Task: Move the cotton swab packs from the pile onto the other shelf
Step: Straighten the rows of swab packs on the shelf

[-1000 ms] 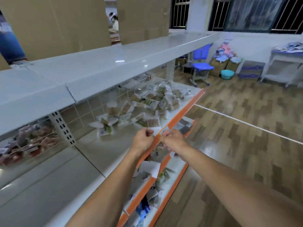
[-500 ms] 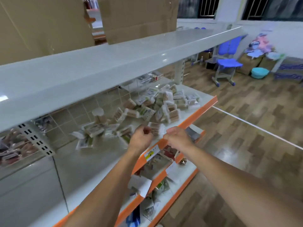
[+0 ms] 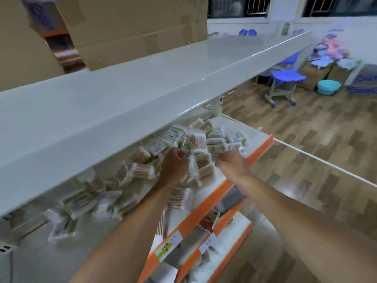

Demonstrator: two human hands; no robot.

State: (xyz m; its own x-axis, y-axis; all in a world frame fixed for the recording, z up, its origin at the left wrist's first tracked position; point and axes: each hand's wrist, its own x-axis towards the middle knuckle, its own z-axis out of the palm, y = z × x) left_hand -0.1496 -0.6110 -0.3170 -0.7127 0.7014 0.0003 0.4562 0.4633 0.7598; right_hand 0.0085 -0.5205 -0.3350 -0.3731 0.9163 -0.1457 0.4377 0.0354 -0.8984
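Two fists: left hand (image 3: 175, 163) pinching crinkly clear cotton swab pack (image 3: 201, 167), right hand (image 3: 229, 161) curled, contents unclear. Glossy white shelf (image 3: 126, 94) overhanging pile.

Cardboard boxes (image 3: 130, 27) up top — blue chair (image 3: 286, 78) and teal basin (image 3: 328, 87) across the wooden floor (image 3: 306, 139).

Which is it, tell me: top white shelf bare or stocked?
Bare where visible: the top white shelf shows only glossy surface; cardboard boxes stand behind it.
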